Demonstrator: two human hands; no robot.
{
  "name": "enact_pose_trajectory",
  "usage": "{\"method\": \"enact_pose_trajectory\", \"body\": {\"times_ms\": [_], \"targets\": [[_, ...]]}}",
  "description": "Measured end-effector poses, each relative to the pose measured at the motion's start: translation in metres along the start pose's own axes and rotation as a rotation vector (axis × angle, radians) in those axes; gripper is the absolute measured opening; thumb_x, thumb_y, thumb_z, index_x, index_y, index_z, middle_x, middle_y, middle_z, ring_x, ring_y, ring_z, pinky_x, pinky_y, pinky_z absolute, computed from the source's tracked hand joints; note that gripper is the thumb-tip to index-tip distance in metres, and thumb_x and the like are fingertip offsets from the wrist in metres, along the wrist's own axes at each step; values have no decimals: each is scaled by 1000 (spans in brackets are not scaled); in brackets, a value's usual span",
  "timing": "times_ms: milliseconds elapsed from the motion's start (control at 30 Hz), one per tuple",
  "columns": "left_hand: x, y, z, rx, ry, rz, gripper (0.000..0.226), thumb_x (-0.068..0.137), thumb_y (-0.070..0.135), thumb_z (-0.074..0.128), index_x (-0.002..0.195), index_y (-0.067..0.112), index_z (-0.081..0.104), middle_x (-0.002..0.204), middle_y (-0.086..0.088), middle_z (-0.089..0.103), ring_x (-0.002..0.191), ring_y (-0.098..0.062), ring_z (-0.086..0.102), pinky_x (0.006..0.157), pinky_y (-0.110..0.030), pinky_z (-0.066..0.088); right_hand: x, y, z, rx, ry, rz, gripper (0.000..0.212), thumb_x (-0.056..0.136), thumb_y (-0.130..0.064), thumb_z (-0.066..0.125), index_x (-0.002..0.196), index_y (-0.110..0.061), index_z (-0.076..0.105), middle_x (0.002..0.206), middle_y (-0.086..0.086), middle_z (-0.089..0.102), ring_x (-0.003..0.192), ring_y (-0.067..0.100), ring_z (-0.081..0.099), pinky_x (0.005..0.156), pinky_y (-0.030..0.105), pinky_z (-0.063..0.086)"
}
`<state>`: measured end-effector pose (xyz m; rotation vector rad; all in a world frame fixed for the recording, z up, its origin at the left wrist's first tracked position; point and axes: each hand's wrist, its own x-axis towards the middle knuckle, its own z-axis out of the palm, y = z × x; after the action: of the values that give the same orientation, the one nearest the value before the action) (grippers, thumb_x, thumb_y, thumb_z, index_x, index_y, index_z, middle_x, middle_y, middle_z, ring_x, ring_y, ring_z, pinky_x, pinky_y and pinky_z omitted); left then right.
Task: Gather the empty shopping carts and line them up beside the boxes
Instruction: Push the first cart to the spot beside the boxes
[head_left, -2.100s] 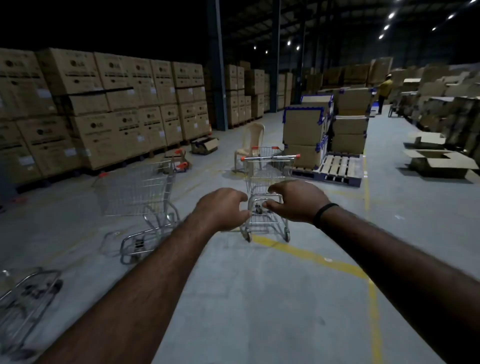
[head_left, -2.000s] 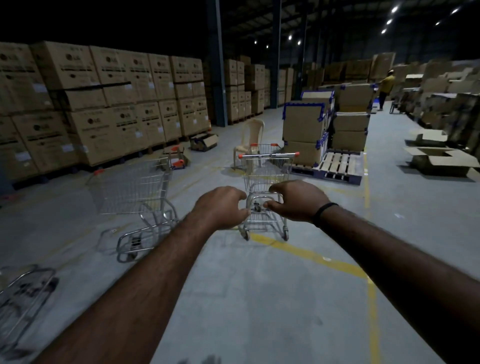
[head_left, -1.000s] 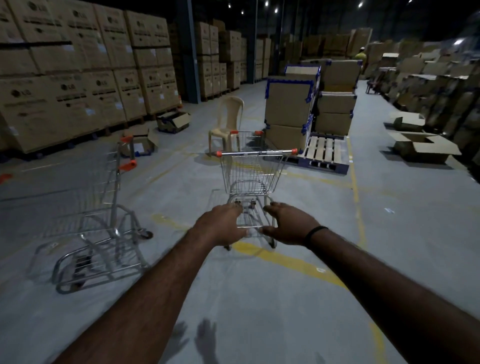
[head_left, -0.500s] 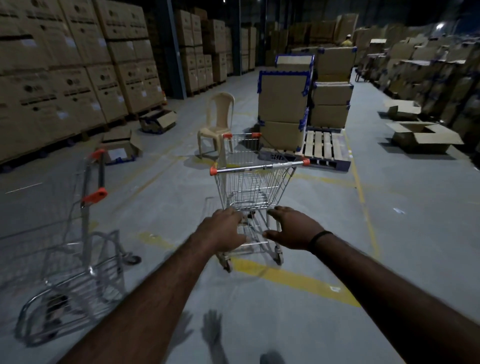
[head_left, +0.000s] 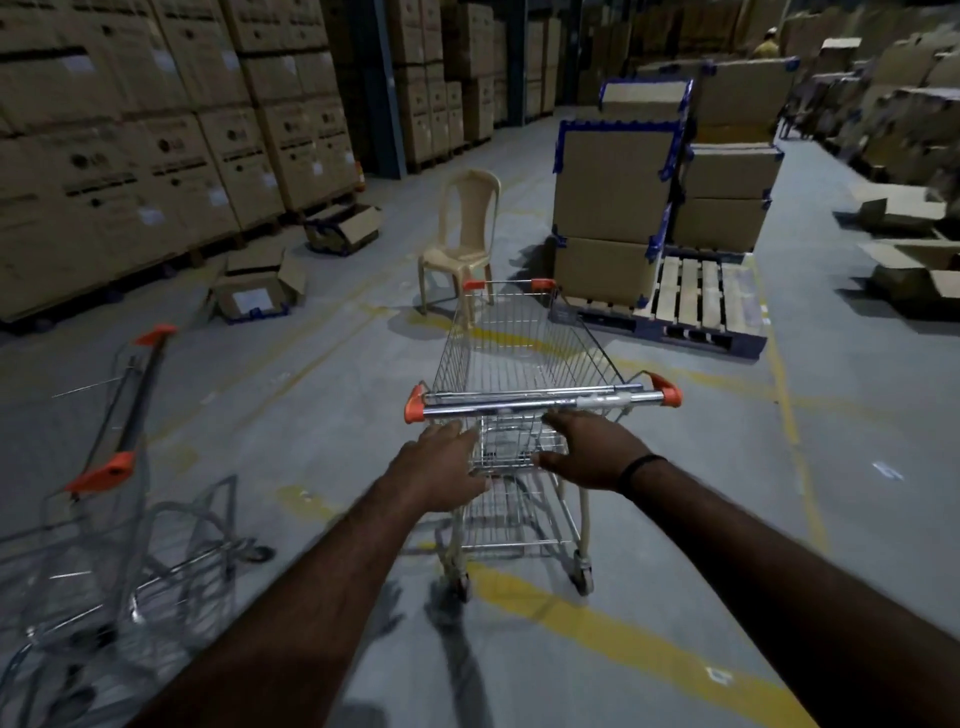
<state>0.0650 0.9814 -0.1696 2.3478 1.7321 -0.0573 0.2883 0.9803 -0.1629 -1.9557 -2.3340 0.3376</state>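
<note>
On the warehouse floor (head_left: 779, 467), our left grip (head_left: 441, 467) and right grip (head_left: 592, 454) reach spread toward the cart (head_left: 519, 358), holding nothing.

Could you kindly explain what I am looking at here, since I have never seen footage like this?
There is no machine: a person wears a camera on the head, looking forward and down, so the arms are their own. The left hand and right hand reach, fingers spread, just below the handle of an empty shopping cart; neither grips it. Another cart stands at the left. Ahead on the warehouse floor are a plastic chair, a pallet and stacked boxes.
</note>
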Motion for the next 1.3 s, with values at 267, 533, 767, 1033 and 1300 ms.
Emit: {"method": "enact_pose_trajectory", "body": {"times_ms": [267,533,767,1033,1300], "targets": [[122,-38,-4,33,41,75,73,84,65,54,147,29,44,152,0,43,142,-25,35,118,-55,21,107,29,7,12,22,30,63,93,-57,56,143,-20,47,136,4,56,121,24,54,100,46,49],[203,-68,45,-44,-87,183,73,86,82,33,136,31,50,141,1,55,130,-27,51,104,-45,43,169,51,45,-112,-165,230,63,89,-81,30,94,-27,62,105,3,71,106,24,63,108,50,32],[236,-76,52,18,67,310,78,86,85,25,133,29,52,136,3,57,124,-24,53,96,-40,48,188,57,55,-110,-28,286,78,84,-87,24,64,-20,58,64,-3,61,71,18,60,94,41,41],[269,-90,48,69,81,387,86,83,90,17,145,36,45,154,7,44,137,-22,46,108,-43,42,187,46,53,-72,-3,333,65,89,-80,29,62,-24,44,63,-6,52,71,20,52,92,41,34],[279,-56,40,136,46,478,93,81,93,15,145,34,46,148,8,49,133,-20,47,104,-44,37,155,64,57,-84,29,427,67,90,-80,23,71,-24,53,72,-3,61,79,21,61,89,40,34]]}}
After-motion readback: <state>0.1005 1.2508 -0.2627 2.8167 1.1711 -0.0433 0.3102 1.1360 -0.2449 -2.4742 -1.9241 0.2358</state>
